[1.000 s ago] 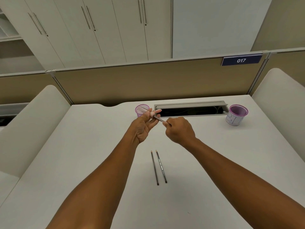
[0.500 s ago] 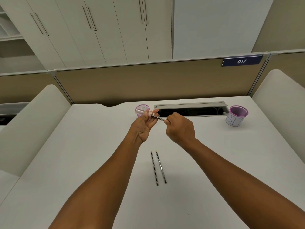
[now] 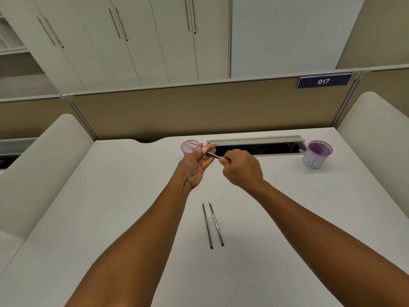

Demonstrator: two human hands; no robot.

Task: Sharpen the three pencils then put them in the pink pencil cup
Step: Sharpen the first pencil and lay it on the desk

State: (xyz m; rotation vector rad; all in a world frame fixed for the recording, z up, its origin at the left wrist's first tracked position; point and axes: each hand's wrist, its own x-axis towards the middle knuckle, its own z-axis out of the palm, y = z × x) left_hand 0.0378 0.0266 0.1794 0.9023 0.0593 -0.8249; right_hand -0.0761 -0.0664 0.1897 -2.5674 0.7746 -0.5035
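My left hand (image 3: 195, 166) holds a small pale pink sharpener (image 3: 200, 149) with a clear shavings case, raised above the desk. A dark pencil (image 3: 213, 154) sticks into it, pinched at its other end by my right hand (image 3: 241, 168). Just behind my left hand stands the pink mesh pencil cup (image 3: 187, 148), partly hidden by the sharpener. Two more dark pencils (image 3: 212, 224) lie side by side on the white desk (image 3: 110, 207) nearer to me, tips pointing away.
A second purple-rimmed cup (image 3: 317, 154) wrapped in lettered white paper stands at the back right. An open cable tray (image 3: 256, 146) runs along the desk's back edge. White padded side panels flank the desk. A beige partition with a "017" sign rises behind.
Both hands drifted slightly away from me toward the pink cup, still joined by the pencil in the sharpener. The two pencils on the desk have not moved.
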